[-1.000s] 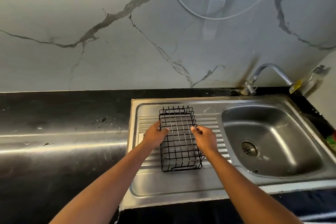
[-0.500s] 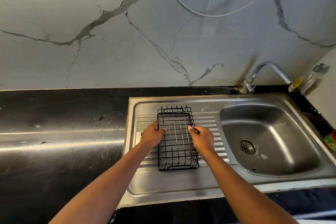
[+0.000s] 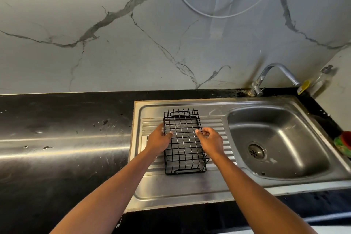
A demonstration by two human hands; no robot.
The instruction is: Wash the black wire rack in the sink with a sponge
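A black wire rack [image 3: 183,150], basket-shaped with a handle loop at each end, stands on the ribbed steel drainboard [image 3: 216,129] left of the sink bowl [image 3: 275,138]. My left hand [image 3: 158,139] grips its left rim and my right hand [image 3: 210,140] grips its right rim, thumbs hooked over the top wires. A green and red sponge-like object [image 3: 343,143] lies at the counter's far right edge, partly cut off by the frame.
A chrome tap [image 3: 273,74] rises behind the bowl with its spout over to the right, near a clear bottle with a yellow label [image 3: 315,83]. Black countertop [image 3: 62,138] stretches to the left. A marble-look wall stands behind, with a white cable [image 3: 218,16] hanging.
My hands stay on the rack's two sides and the rack stays on the drainboard. The view has drifted a little, so everything sits slightly left in frame.
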